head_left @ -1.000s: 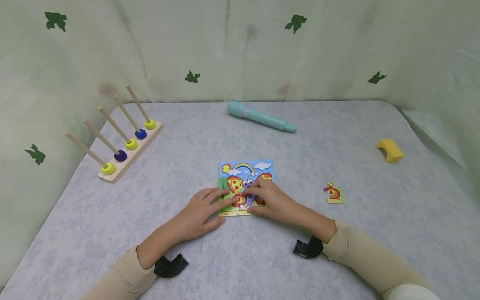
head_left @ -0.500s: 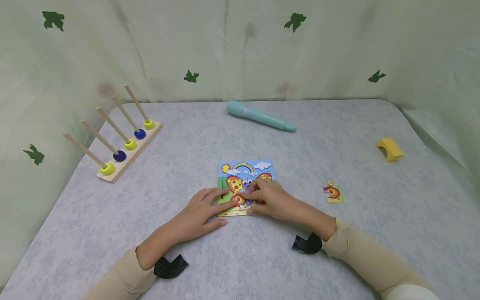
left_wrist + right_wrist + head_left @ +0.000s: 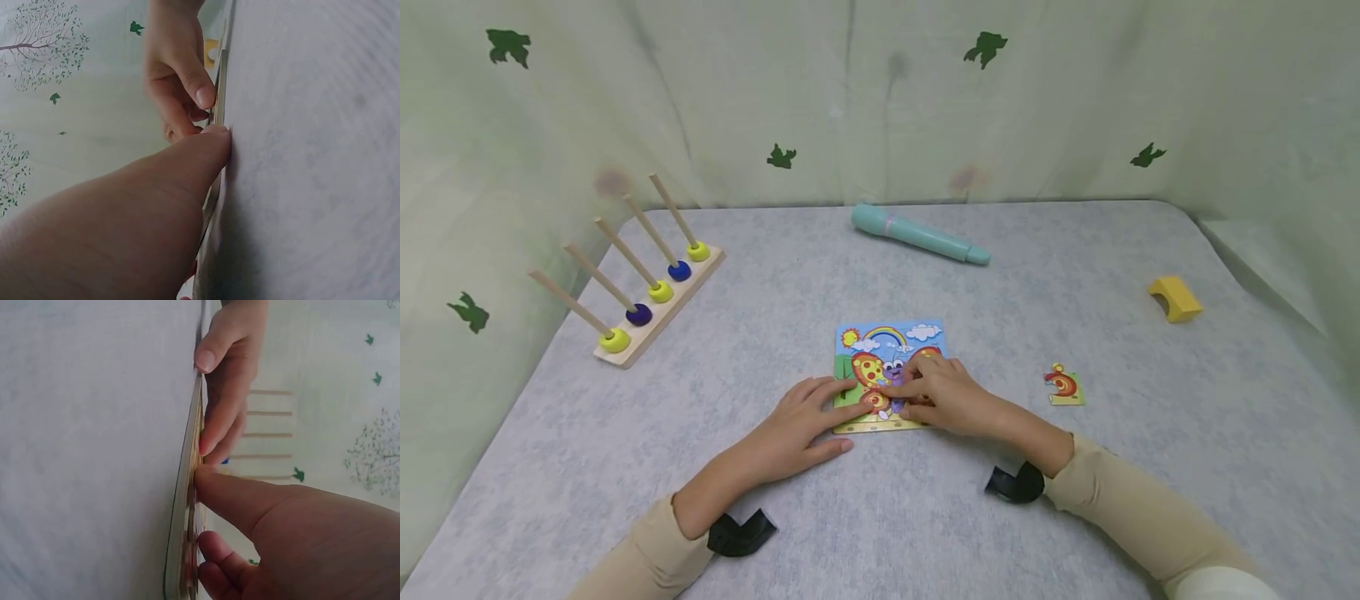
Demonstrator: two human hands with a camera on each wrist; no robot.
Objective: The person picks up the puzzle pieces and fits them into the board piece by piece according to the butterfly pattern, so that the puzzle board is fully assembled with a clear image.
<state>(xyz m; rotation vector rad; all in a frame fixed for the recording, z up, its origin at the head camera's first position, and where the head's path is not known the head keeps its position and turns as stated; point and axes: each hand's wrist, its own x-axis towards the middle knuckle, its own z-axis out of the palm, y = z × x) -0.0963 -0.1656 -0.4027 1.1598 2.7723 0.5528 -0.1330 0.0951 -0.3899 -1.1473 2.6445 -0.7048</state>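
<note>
A jigsaw puzzle board (image 3: 891,336) with a butterfly, rainbow and sun lies flat at the middle of the table. My left hand (image 3: 796,427) rests on its left side, fingers mostly straight on the picture and thumb beside the lower edge. Over the lower right part, my right hand (image 3: 953,398) has bent fingers and thumb at a puzzle piece (image 3: 897,406) near the bottom middle, which they partly cover. In the right wrist view, the right thumb (image 3: 215,481) touches the board's top. Apart to the right lies a loose puzzle piece (image 3: 1066,388) with an orange wing pattern.
A wooden peg stand (image 3: 658,310) with yellow and blue beads stands at the left. At the back lies a teal microphone-shaped toy (image 3: 919,236). A yellow arch block (image 3: 1178,300) is at the right. A pale curtain (image 3: 880,100) hangs behind the table.
The right thumb has shifted slightly up and right on the board, and the right index finger has slid a little down. The left hand stays in place.
</note>
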